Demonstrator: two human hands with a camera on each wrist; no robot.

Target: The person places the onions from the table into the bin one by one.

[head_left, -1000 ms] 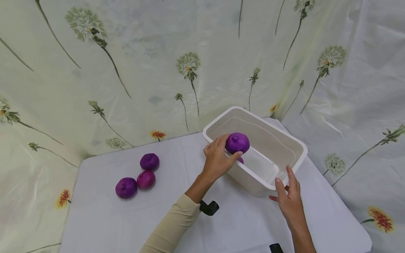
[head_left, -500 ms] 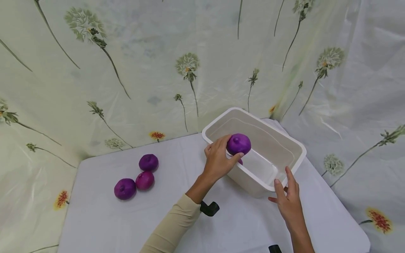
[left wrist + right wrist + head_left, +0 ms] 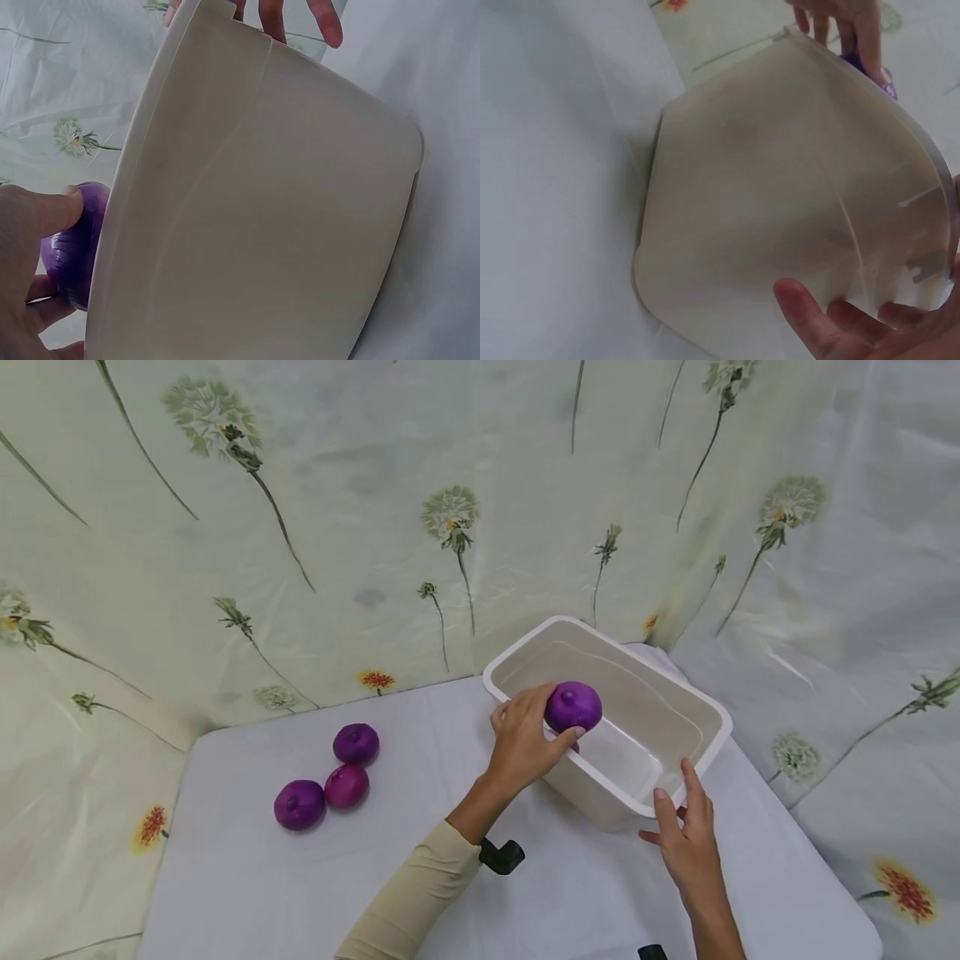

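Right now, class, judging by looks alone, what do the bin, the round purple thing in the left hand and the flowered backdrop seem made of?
Bin: probably moulded plastic, satin; its walls run smoothly into a rounded rim.
Purple thing: perhaps a real onion, perhaps plastic; the smooth sheen leaves it open.
Backdrop: likely plastic sheeting, glossy, with shiny creases.

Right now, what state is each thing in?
White tub: upright, uncovered
Held onion: held up at tub's rim
Left hand: gripping that onion
Right hand: holding tub's rim
Lower onion: mostly hidden
Far table onion: loose, unheld
Middle table onion: loose, unheld
Near table onion: loose, unheld
Tablecloth: spread, slightly creased
Backdrop: hanging, creased
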